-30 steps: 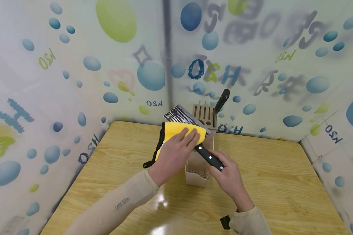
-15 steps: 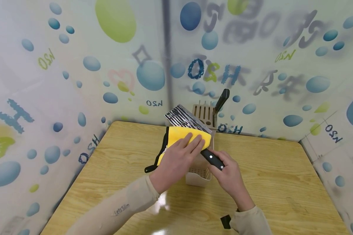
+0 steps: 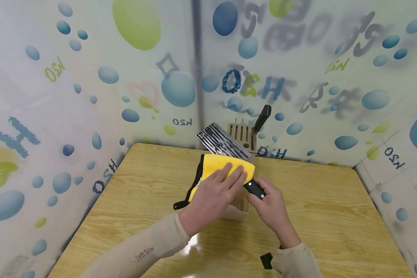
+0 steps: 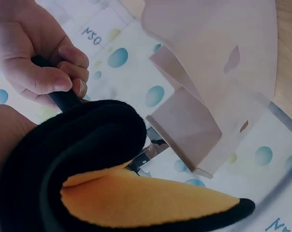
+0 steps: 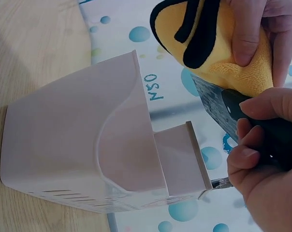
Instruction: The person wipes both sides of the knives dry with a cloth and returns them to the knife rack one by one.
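A cleaver [image 3: 222, 141] with a dark-streaked blade is held up slantwise over the table, blade pointing up and left. My right hand [image 3: 272, 204] grips its black riveted handle [image 3: 255, 188]. Folded over the lower blade, where it meets the handle, is a yellow cloth [image 3: 226, 164] with black edging. My left hand [image 3: 215, 197] holds this cloth, its fingers on the upper face. In the right wrist view the left thumb [image 5: 246, 43] presses the yellow cloth from the other side, beside the cleaver's blade [image 5: 216, 104]. The cloth hides part of the blade.
Behind the cleaver stands a pale knife holder [image 5: 64, 130] with a slotted beige top [image 3: 241, 135] and a low front compartment. Another black-handled utensil [image 3: 262, 117] stands in it. Bubble-patterned walls [image 3: 142, 77] enclose the wooden table [image 3: 316, 208] at the back and sides.
My left hand and the cloth have slid down and right along the blade toward the handle. More blade shows above the cloth and less handle below. The right hand stays nearly still.
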{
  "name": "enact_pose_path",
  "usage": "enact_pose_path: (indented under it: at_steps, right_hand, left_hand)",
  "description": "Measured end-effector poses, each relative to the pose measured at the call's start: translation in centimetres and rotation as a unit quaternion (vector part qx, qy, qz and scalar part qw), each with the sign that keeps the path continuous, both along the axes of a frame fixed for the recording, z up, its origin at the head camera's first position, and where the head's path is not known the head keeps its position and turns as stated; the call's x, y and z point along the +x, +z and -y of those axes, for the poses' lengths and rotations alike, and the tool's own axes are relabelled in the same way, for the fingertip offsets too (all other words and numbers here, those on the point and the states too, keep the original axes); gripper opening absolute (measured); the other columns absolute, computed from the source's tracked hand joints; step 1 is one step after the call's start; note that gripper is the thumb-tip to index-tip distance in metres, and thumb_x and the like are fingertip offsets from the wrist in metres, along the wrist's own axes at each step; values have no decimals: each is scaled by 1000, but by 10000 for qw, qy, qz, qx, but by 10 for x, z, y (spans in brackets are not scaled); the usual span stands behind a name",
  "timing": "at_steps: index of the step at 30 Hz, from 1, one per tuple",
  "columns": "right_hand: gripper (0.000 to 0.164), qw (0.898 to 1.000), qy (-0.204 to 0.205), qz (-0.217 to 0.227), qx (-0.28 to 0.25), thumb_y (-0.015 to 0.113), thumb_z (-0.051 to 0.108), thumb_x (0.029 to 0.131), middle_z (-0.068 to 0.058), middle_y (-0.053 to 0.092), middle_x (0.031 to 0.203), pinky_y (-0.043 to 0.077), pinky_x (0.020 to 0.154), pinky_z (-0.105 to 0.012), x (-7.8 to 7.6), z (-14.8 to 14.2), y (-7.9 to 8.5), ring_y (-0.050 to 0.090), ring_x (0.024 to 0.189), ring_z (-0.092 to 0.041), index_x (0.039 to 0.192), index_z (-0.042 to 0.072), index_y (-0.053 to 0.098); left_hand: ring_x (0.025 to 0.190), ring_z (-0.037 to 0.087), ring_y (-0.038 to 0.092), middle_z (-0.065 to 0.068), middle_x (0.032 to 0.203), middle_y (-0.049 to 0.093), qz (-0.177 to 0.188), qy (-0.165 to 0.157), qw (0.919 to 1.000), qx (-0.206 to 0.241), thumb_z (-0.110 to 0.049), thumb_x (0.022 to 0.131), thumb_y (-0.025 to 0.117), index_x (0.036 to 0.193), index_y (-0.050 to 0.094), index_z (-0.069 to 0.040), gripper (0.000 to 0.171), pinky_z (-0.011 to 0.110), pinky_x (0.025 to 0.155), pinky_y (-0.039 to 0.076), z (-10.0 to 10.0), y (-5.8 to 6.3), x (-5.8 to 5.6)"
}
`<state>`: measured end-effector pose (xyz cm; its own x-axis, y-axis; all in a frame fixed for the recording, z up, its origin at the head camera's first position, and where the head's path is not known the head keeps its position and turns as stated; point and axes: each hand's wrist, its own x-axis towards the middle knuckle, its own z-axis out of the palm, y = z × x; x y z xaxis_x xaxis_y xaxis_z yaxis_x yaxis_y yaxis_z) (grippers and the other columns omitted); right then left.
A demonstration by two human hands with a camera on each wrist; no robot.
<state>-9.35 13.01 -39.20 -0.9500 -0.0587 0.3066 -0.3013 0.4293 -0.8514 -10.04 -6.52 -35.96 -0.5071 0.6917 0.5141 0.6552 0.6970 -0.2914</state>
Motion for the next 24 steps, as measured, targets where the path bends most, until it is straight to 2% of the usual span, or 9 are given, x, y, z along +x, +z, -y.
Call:
enact_pose_path:
  at_steps: [10,17,24]
  right_hand:
    - [31,9998,17,67,-204,70,-3,89,-15,66,103,50,60,-23,0,-1,0,57,77,-17,120,-4,70]
    - [34,9984,57,303,-470,69,0,91,-15,67,107,53,64,-23,1,-3,0,59,81,-18,126,-2,70]
    - [35,9976,132,299,-609,69,2,94,-15,67,109,54,67,-23,2,-4,-1,59,83,-19,130,0,70]
  left_hand:
    - [135,31,57,10,149,58,-120,-165,9998,3,-4,97,69,146,59,-7,50,35,106,53,1,-1,2]
    - [138,29,55,8,150,58,-167,-245,9994,172,-1,95,69,147,58,-10,54,35,109,51,5,-4,-2]
    - [141,28,52,7,151,56,-113,-388,9977,550,0,96,69,149,57,-11,56,35,115,45,7,-8,-10]
